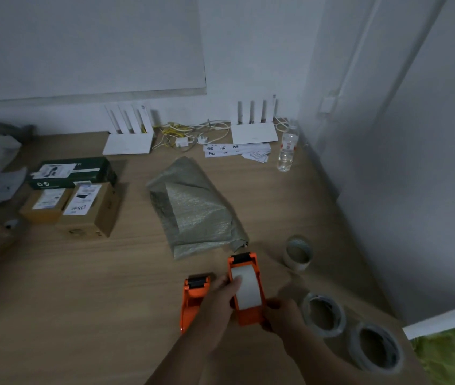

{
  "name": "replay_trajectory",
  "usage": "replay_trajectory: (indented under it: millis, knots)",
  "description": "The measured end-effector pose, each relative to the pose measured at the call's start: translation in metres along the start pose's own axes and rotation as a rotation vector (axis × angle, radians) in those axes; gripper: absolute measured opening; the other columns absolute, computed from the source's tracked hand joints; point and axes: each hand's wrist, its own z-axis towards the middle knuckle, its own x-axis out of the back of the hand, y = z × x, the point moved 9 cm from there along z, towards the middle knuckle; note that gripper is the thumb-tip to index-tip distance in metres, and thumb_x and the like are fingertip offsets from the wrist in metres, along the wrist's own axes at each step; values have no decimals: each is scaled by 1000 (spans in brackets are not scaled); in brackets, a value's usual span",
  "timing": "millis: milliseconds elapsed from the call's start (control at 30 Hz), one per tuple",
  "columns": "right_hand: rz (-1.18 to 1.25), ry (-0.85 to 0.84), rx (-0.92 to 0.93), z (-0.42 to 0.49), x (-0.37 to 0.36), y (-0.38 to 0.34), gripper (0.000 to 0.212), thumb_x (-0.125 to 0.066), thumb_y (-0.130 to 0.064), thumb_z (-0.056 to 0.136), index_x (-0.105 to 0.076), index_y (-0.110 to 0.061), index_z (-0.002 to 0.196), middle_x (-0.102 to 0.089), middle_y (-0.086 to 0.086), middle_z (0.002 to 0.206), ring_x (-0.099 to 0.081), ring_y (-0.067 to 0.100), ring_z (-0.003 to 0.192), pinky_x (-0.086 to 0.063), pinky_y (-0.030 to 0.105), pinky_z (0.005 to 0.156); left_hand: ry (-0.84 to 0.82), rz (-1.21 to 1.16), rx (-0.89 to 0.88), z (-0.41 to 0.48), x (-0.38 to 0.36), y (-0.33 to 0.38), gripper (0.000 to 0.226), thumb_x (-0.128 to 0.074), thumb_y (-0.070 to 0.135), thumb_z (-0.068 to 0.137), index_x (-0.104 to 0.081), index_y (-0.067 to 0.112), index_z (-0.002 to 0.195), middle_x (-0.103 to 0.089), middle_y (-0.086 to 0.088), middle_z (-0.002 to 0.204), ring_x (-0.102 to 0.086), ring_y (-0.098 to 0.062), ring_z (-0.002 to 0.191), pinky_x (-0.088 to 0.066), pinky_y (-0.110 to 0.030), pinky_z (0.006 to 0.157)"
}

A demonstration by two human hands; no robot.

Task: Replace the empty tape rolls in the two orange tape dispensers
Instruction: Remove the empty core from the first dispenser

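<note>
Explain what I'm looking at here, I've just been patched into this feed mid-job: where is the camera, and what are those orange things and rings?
There is no machine: a head-worn camera looks down at a person's two bare hands over a wooden desk. The left hand rests its fingers on a white roll seated in one orange tape dispenser, which the right hand steadies from the near end. A second orange dispenser lies just left of it. Two loose rings of tape lie flat to the right, another roll stands behind. Farther back are a grey padded bag, boxes, routers and a bottle.
</note>
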Motion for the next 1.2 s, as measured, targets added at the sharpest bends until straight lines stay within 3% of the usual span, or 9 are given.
replay_trajectory:
  millis: [134, 334, 501, 568, 668, 768, 868, 1002, 1202]
  knots:
    - [-19, 17, 37, 2, 0, -1, 23, -58, 1, 87, -69, -7, 69, -65, 14, 64, -60, 22, 59, -53, 31, 57, -62, -83, -29, -3, -7, 17, 30, -54, 8, 94, -79, 12, 79, -78, -8, 80, -74, -19, 71, -51, -40, 80]
    - [-102, 23, 37, 5, 3, 1, 25, -62, -3, 83, -70, -12, 61, -66, 11, 61, -62, 21, 59, -53, 34, 62, -54, -31, -13, -7, -7, 16, 21, -56, 10, 93, -76, 12, 87, -78, -9, 82, -73, -23, 76, -52, -44, 84]
    - [-202, 116, 192, -3, 16, -34, 13, -60, -14, 86, -72, -21, 88, -72, -2, 85, -64, 13, 80, -46, 22, 60, -32, 10, -7, -4, -2, 15, 17, -57, 12, 92, -75, 12, 93, -78, -11, 86, -73, -26, 81, -52, -47, 89]
    - [-56, 47, 258, -4, 10, -53, 18, -57, -14, 87, -73, -12, 80, -72, 4, 78, -64, 17, 71, -51, 30, 63, -16, 23, -12, 0, 1, 14, 17, -60, 13, 90, -73, 8, 98, -78, -14, 89, -73, -29, 84, -52, -49, 90]
    - [193, -85, 224, -7, 1, -69, 21, -65, -27, 87, -75, -10, 94, -76, 10, 93, -73, 24, 86, -60, 43, 80, -4, 58, -14, 5, 0, 12, 23, -61, 15, 89, -71, 5, 107, -76, -17, 102, -71, -35, 96, -51, -50, 95]
    - [151, -158, 307, -12, -7, -84, 33, -70, -37, 81, -73, -5, 90, -75, 10, 88, -71, 22, 86, -57, 42, 78, 3, 54, 10, 9, -3, 8, 20, -60, 13, 90, -74, 6, 104, -75, -19, 105, -70, -35, 98, -52, -48, 95]
    - [133, -204, 328, -13, -9, -87, 32, -69, -30, 83, -71, 1, 88, -73, 25, 91, -72, 34, 88, -57, 52, 82, 16, 50, 15, 14, -4, 6, 21, -62, 14, 89, -73, 5, 105, -76, -19, 101, -70, -37, 97, -51, -50, 95]
    - [140, -213, 311, -8, 1, -87, 38, -72, -27, 81, -67, 9, 93, -67, 34, 99, -70, 32, 86, -54, 58, 84, -1, 87, 12, 15, -11, 5, 19, -56, 18, 93, -72, 11, 102, -79, -11, 92, -71, -34, 93, -53, -49, 93]
    - [77, -215, 344, 2, 33, -95, 12, -64, -9, 90, -75, -10, 84, -75, 1, 71, -70, 13, 69, -56, 24, 60, 34, 106, -1, 26, -20, 2, 23, -54, 22, 94, -69, 12, 108, -77, -14, 99, -73, -29, 91, -56, -42, 81]
